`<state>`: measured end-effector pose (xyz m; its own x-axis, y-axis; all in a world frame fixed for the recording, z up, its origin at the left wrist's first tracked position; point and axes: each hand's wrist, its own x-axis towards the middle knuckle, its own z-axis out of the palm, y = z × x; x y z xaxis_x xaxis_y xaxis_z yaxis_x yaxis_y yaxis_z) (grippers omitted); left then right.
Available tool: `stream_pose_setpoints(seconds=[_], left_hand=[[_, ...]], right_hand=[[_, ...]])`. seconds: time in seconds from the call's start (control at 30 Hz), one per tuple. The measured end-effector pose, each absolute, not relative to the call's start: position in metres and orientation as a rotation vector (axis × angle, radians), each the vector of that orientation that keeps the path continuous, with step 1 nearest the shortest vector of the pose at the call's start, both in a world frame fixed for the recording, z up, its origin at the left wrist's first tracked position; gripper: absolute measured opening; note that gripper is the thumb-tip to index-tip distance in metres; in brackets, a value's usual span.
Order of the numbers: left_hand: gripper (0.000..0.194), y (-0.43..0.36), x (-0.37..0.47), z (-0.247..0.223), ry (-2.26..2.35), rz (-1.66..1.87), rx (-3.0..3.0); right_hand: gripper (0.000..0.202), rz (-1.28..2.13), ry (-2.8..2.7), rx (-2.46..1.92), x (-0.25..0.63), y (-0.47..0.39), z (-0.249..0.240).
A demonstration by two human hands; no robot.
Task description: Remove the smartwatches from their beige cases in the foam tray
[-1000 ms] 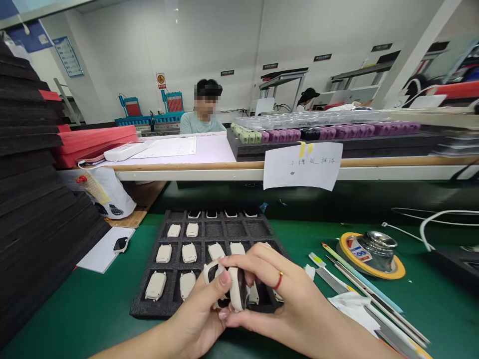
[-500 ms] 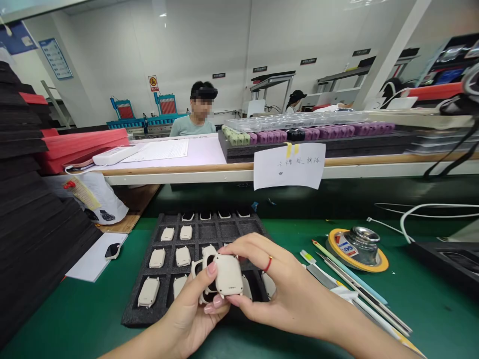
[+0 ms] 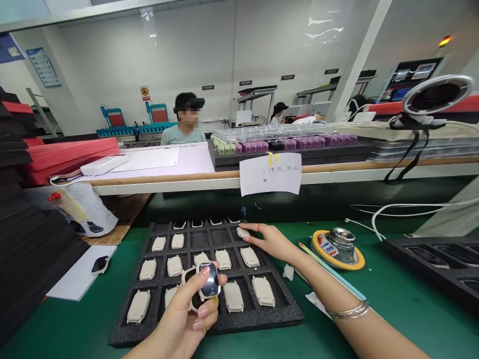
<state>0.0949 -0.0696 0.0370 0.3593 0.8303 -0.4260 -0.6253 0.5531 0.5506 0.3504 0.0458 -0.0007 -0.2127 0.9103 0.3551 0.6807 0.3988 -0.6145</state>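
Note:
A black foam tray (image 3: pixel 269 319) lies on the green table, with several cream watch bodies in its compartments, such as one watch body (image 3: pixel 263 291) at the front right. In my left hand (image 3: pixel 187 309), above the tray's front part, are a few watches (image 3: pixel 209 280), the front one with its dark glossy screen showing. My right hand (image 3: pixel 267 240) reaches to the tray's right side, second row from the back, its fingers on a cream watch body (image 3: pixel 243 232) in that compartment. Several watches at the back row lie screen up.
To the right are a yellow tape roll (image 3: pixel 318 244) with a metal jar (image 3: pixel 342 242), a light blue stick (image 3: pixel 340 274) and another black tray (image 3: pixel 411 259). A white pad (image 3: pixel 71 279) with one watch lies left. A shelf (image 3: pixel 179 185) spans behind; a person (image 3: pixel 184 132) sits beyond.
My right hand has left the watches in my left hand and moved to the tray's back right with a watch body. The left hand's front watch now shows its screen. The view has shifted.

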Motion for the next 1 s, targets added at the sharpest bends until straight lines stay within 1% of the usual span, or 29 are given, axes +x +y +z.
stream_pose_setpoints(seconds=[0.1,0.17,0.27,0.3,0.37,0.4,0.43,0.5,0.57,0.7,0.87,0.9,0.97,1.0], left_hand=[[0.032,-0.07,0.097,0.04,0.698,0.977,0.321],[0.038,-0.071,0.098,0.041,0.676,0.948,0.317],[0.04,-0.073,0.098,0.042,0.67,0.91,0.305],[0.041,-0.074,0.098,0.042,0.668,0.904,0.305],[0.045,-0.075,0.097,0.042,0.666,0.896,0.301],[0.045,-0.076,0.097,0.041,0.663,0.895,0.291],[0.045,-0.076,0.097,0.041,0.655,0.895,0.279],[0.044,-0.077,0.098,0.04,0.617,0.892,0.275],[0.041,-0.077,0.098,0.039,0.572,0.886,0.298],[0.037,-0.078,0.098,0.041,0.552,0.868,0.339],[0.039,-0.081,0.095,0.046,0.543,0.848,0.401],[0.039,-0.081,0.095,0.047,0.535,0.847,0.399],[0.038,-0.081,0.094,0.047,0.524,0.848,0.4],[0.038,-0.081,0.094,0.047,0.518,0.85,0.402]], right_hand=[[0.029,0.449,-1.928,-1.318,0.339,0.036,0.012],[0.022,0.475,-1.926,-1.242,0.325,0.022,0.027],[0.011,0.548,-1.967,-1.088,0.303,-0.01,0.052],[0.012,0.59,-1.995,-1.018,0.296,-0.021,0.059],[0.039,0.679,-2.086,-0.791,0.284,-0.044,0.069],[0.041,0.663,-2.13,-0.737,0.279,-0.053,0.071],[0.036,0.622,-2.158,-0.709,0.275,-0.06,0.073],[0.019,0.521,-2.17,-0.693,0.27,-0.068,0.071],[0.011,0.471,-2.124,-0.678,0.266,-0.07,0.068],[0.01,0.539,-1.892,-0.682,0.264,-0.065,0.065],[0.017,0.761,-1.385,-0.723,0.272,-0.059,0.073],[0.016,0.772,-1.342,-0.711,0.274,-0.058,0.074],[0.005,0.735,-1.323,-0.682,0.277,-0.058,0.075],[0.007,0.694,-1.341,-0.68,0.278,-0.058,0.076]])
